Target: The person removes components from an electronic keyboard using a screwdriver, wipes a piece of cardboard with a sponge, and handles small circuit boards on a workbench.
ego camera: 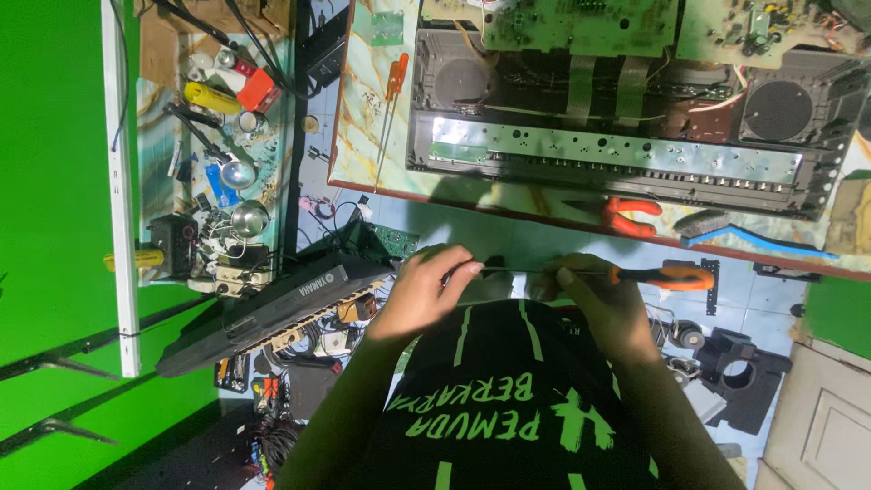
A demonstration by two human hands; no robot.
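Hands meet low over the lap, below the marble-patterned bench (363,136). Left hand (422,292) pinches the thin metal shaft of the orange-handled screwdriver (662,277) near its tip; right hand (594,304) closes around the shaft beside the handle. Long black opened keyboard chassis (617,163) lies on the bench above, orange-handled pliers (631,216) near its front edge.

Glossy orange plastic screwdriver handle (667,277), thin bare metal shaft, glossy marble-patterned table (363,136), matt black plastic keyboard casing (272,313), green circuit boards (581,23)
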